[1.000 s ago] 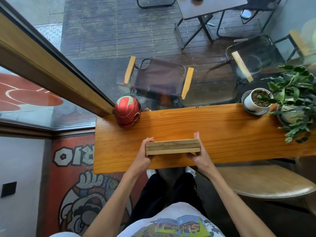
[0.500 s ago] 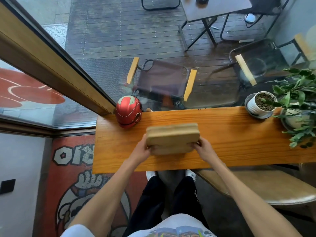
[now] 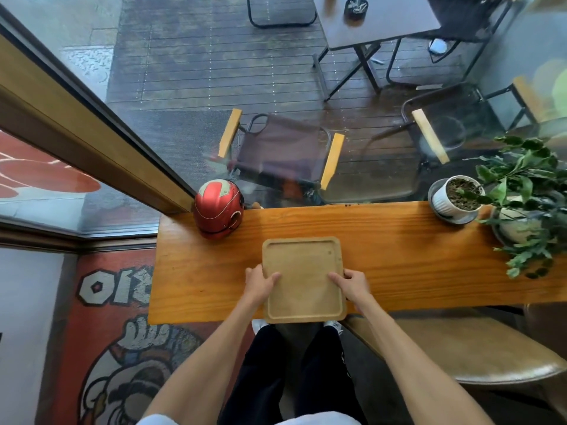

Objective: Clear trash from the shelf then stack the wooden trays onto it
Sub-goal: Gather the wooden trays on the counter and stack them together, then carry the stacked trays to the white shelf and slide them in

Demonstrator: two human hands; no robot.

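both grips clamped on the wooden trays point(image 3: 303, 279): left hand point(image 3: 259, 282) pinching the left rim, thumb on top, right hand point(image 3: 352, 285) pinching the right rim the same way. trays lying flat, face up, on the shelf point(image 3: 414, 265), near edge hanging slightly over the front. can't tell how many in the stack from above. red helmet point(image 3: 218, 208) just beyond at back left, white potted plant point(image 3: 457, 196) and a leafy plant point(image 3: 527, 207) well apart at far right.

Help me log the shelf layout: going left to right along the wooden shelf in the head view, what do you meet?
Red helmet → wooden trays, held by left hand and right hand → small white pot → leafy plant.
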